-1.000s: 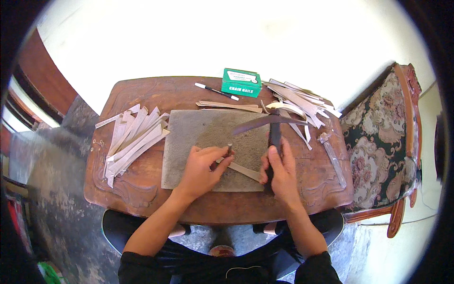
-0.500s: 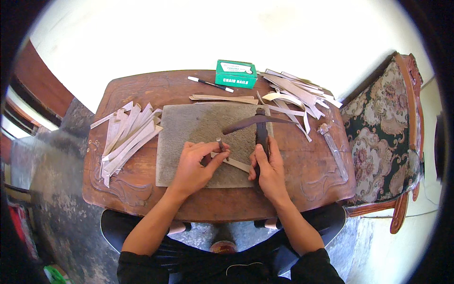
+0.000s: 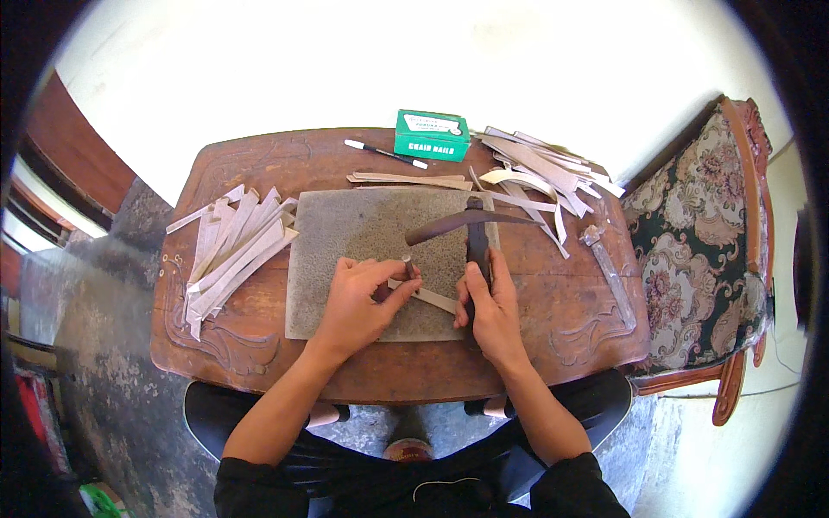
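My left hand (image 3: 356, 300) pinches a short upright metal punch (image 3: 408, 266) between thumb and fingers. Its lower end, hidden by the fingertips, is over a pale narrow strip (image 3: 435, 300) lying on a grey stone-like slab (image 3: 332, 233). In my right hand (image 3: 490, 309) is the dark handle of a hammer (image 3: 449, 224), whose long curved head is raised above the slab, apart from the punch. The strip's right end reaches the fingers of my right hand; I cannot tell whether they touch it.
A carved wooden table (image 3: 579, 298) carries everything. Pale strips (image 3: 246, 246) are heaped at left, more strips (image 3: 544, 168) at far right. A green box (image 3: 432, 136) and a marker pen (image 3: 385, 154) are at the back, a second hammer (image 3: 609, 274) at right. Beside it stands an upholstered chair (image 3: 691, 250).
The top of the punch has tipped slightly to the right in my left hand. The hammer and my right hand have stayed almost still.
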The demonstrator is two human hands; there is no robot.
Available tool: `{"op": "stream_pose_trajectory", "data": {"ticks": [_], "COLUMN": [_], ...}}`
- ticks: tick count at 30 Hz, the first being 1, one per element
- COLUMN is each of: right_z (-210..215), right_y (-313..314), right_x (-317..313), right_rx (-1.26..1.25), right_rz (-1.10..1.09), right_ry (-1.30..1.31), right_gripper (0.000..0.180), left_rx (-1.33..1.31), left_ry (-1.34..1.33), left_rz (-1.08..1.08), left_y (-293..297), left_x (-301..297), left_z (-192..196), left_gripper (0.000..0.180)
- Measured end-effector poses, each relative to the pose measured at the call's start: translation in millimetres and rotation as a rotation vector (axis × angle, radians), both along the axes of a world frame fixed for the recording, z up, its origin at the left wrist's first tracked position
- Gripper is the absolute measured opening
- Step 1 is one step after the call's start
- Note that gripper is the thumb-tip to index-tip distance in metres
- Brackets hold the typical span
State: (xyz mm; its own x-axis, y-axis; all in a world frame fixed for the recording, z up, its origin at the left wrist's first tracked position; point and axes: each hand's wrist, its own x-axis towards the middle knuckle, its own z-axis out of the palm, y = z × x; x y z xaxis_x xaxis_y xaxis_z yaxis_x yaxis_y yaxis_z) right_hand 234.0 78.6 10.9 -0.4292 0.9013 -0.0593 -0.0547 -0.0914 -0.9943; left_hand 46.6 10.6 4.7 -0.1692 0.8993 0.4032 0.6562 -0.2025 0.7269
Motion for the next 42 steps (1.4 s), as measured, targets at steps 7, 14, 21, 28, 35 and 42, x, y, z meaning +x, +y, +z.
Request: {"op": "stream_pose_trajectory", "data": {"ticks": [7,14,21,28,35,42], "right_z": [0.1,1.2,3.4,65.4,112.5,121.8], "right_y": [0.3,-0.2,3.8,-0.3,-21.0,-20.7], "right_x": [-0.8,-0.5,2.6,24.4,32.2,28.5], "right_rx": [0.005,0.011,-0.025,0.315,0.719,0.808], "right_rz": [0.002,0.008,0.056,0.014,0.105,0.144], "right_ry": [0.007,-0.027,-0.012,-0.348,-0.552,-0.569], "right_gripper": [0.04,0.04,0.042,0.041,0.043,0.041], "left_rx": [0.051,0.161,0.135,0.129,0.137,0.16], "left_ry": [0.136,0.163,0.14,0.104,0.117,0.108], "left_rz": [-0.017,-0.05,-0.04,-0.034,-0.04,-0.033], "left_y": [-1.5,0.9,0.8,-1.2,0.0,0.8], "left_x": [1.7,6.2,5.0,4.8,5.3,6.2], "left_z": [-1.9,-2.5,-5.9,-5.6,-6.0,-7.7], "left_gripper": [0.013,0.012,0.013,0.013,0.012,0.011]}}
